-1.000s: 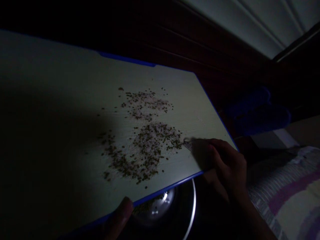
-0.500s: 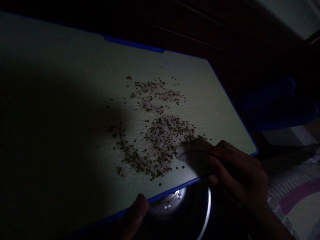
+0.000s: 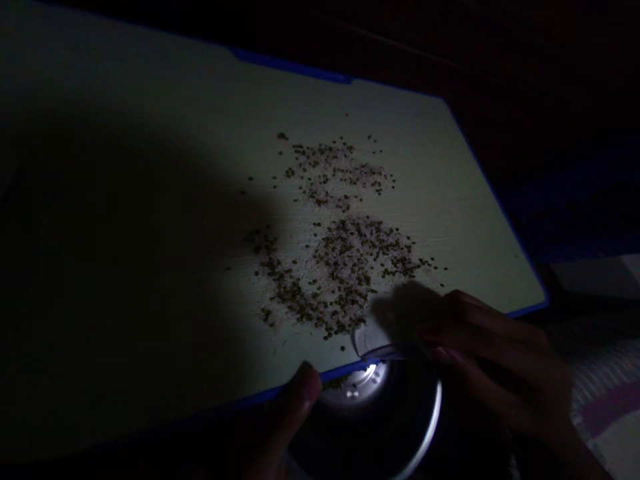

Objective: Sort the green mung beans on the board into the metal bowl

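Note:
My left hand (image 3: 295, 413) grips the near edge of a pale board (image 3: 480, 233) with a blue rim, thumb on top and the other fingers out of sight. Small dark-green beans mixed with pale grains (image 3: 345, 260) lie scattered in patches on it. In my right hand (image 3: 500, 360) is a thin, rounded, see-through piece (image 3: 373, 339), pinched between the fingers. Its curved edge is low over the board's near rim, beside the beans. Below that rim is a shiny metal bowl (image 3: 431, 427), with some green beans (image 3: 335, 383) inside, partly hidden by the board.
The room is dark, and a deep shadow covers the board's left part. Dark blue objects (image 3: 590, 207) lie past its right end. Striped cloth with a purple band (image 3: 610, 410) shows at the lower right.
My right hand has drawn the see-through piece down to the board's near rim. A few loose beans near the rim are gone from there. The whole view has shifted slightly.

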The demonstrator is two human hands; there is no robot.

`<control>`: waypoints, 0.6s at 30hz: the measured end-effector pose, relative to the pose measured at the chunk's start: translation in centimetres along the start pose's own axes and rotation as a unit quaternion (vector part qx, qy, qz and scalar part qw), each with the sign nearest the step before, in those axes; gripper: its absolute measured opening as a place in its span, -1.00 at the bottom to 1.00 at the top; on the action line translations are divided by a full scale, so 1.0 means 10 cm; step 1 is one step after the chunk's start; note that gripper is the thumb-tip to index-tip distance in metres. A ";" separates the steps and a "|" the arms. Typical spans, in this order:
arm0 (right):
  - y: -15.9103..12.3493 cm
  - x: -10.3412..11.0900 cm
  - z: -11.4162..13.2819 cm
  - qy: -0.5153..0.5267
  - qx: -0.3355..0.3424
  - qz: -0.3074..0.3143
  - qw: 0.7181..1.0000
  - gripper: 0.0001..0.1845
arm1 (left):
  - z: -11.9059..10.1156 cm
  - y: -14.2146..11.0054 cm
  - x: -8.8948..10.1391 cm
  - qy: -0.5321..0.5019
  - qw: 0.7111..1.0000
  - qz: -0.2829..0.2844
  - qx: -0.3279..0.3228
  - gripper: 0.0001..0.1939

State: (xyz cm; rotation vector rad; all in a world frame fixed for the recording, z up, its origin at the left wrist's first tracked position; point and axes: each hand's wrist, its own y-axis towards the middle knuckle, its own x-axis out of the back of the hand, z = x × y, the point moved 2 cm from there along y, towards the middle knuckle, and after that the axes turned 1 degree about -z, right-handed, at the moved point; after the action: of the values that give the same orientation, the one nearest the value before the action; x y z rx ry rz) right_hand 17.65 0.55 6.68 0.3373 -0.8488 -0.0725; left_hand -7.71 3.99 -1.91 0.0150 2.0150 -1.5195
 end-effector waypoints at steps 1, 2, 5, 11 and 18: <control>-0.01 0.00 0.01 -0.001 0.007 0.008 1.000 -0.67 | 0.02 0.00 -0.02 -0.016 1.000 -0.002 0.014 -0.06; -0.02 0.00 0.02 -0.007 0.011 0.011 1.000 -0.67 | 0.03 0.00 -0.03 -0.030 0.999 0.001 0.028 -0.07; -0.07 -0.02 0.05 -0.036 0.001 -0.006 0.999 -0.67 | 0.07 0.04 0.03 -0.045 0.998 0.033 0.022 -0.28; -0.10 -0.07 0.08 -0.102 -0.036 -0.036 0.994 -0.67 | 0.16 0.12 0.29 0.021 0.998 0.060 -0.015 -0.50; 0.19 -0.10 0.13 -0.017 0.004 0.044 0.999 -0.61 | 0.11 0.04 0.20 0.087 0.994 0.042 -0.045 -0.47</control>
State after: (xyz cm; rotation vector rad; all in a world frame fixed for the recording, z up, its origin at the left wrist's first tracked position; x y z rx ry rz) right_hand 15.88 2.21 7.38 0.3068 -0.8973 0.0073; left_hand -8.69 2.45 -3.43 0.1995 2.1903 -1.4158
